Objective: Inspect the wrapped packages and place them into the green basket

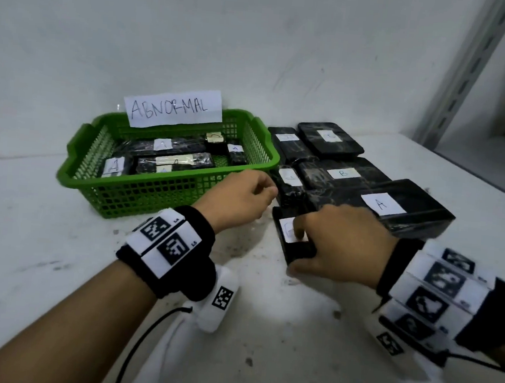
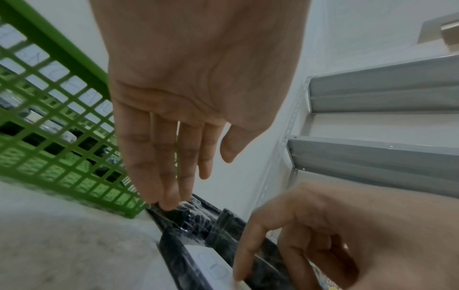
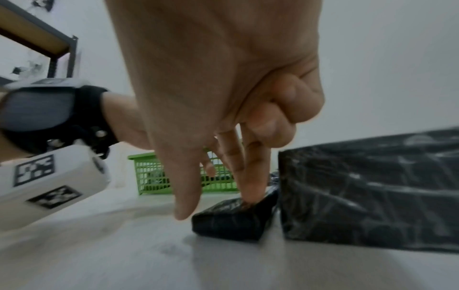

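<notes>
Right grip (image 1: 342,246) half-open, fingertip (image 3: 249,194) pressing small package (image 3: 227,219)

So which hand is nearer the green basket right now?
Left. The left hand sits just off the green basket's near right corner, fingertips touching a wrapped package beside it. The right hand is farther toward the person, fingertips on the nearest package.

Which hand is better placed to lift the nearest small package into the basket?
Right. The right hand is over the small package, fingers touching its top, thumb beside it. The left hand touches a farther package by the green basket.
</notes>
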Demonstrator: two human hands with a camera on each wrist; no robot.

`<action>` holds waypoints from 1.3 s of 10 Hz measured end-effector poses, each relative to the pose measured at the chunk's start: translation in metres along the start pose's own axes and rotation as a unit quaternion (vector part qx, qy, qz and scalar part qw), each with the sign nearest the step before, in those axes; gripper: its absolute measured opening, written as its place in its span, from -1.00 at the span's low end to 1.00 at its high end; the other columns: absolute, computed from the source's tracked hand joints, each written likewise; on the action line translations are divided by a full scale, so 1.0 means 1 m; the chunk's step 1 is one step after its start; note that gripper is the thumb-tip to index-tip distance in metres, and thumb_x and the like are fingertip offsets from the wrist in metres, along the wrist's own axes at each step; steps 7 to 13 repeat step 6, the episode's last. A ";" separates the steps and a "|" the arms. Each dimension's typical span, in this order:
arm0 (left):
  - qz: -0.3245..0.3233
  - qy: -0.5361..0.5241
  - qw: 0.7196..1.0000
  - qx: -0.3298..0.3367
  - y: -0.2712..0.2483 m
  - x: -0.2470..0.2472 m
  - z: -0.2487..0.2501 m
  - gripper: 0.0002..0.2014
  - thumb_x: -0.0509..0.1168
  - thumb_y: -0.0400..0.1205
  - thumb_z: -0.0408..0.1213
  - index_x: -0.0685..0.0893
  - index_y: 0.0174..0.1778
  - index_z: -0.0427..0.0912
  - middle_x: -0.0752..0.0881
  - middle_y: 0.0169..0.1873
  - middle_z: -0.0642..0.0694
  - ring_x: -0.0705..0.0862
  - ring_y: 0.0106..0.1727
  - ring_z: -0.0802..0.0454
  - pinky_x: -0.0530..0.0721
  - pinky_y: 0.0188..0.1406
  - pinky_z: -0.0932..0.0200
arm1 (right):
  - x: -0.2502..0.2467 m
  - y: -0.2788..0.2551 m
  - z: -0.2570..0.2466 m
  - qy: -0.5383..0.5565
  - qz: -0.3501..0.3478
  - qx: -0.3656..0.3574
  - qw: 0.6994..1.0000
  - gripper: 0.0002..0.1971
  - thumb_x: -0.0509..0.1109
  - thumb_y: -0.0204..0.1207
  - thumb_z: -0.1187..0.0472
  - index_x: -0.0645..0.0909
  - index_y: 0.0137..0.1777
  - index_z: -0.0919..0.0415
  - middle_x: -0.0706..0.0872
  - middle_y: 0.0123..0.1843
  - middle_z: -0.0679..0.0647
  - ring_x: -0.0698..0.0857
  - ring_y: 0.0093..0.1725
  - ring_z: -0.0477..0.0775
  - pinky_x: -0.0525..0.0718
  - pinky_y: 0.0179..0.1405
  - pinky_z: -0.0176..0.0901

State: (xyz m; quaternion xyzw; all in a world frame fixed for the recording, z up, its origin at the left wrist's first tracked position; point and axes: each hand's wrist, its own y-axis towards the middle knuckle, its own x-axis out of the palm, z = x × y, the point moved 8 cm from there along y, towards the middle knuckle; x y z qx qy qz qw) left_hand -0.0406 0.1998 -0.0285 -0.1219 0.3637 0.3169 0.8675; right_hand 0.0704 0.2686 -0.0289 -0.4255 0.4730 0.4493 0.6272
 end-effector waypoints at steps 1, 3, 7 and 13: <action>0.027 -0.071 0.997 -0.015 -0.010 -0.012 0.001 -0.79 0.16 0.79 -0.14 0.68 0.07 -0.12 0.82 -0.07 -0.04 0.77 -0.21 0.05 0.75 -0.24 0.13 | -0.007 0.000 0.011 0.045 0.003 0.001 0.999 -0.43 0.47 0.36 -0.43 0.61 0.30 -0.19 0.73 0.05 -0.11 0.73 0.16 0.11 0.49 -0.13 -0.12; 0.091 -0.186 0.978 -0.032 -0.027 -0.038 -0.005 -0.80 0.22 0.78 -0.18 0.70 0.05 -0.21 0.83 -0.23 -0.05 0.71 -0.37 0.07 0.63 -0.40 0.21 | -0.016 -0.003 0.001 0.077 0.001 -0.033 0.997 -0.52 0.53 0.40 -0.28 0.63 0.33 -0.31 0.64 -0.07 -0.22 0.73 0.16 0.04 0.56 -0.06 -0.14; 0.121 -0.214 0.969 -0.037 -0.031 -0.065 -0.027 -0.82 0.25 0.76 -0.17 0.71 0.04 -0.16 0.82 -0.27 -0.03 0.67 -0.40 0.10 0.58 -0.49 0.28 | 0.001 0.012 -0.023 0.043 -0.060 -0.050 0.996 -0.68 0.41 0.50 0.02 0.71 0.24 -0.26 0.74 0.19 -0.16 0.73 0.23 0.03 0.57 0.09 -0.18; 0.121 -0.214 0.969 -0.037 -0.031 -0.065 -0.027 -0.82 0.25 0.76 -0.17 0.71 0.04 -0.16 0.82 -0.27 -0.03 0.67 -0.40 0.10 0.58 -0.49 0.28 | 0.001 0.012 -0.023 0.043 -0.060 -0.050 0.996 -0.68 0.41 0.50 0.02 0.71 0.24 -0.26 0.74 0.19 -0.16 0.73 0.23 0.03 0.57 0.09 -0.18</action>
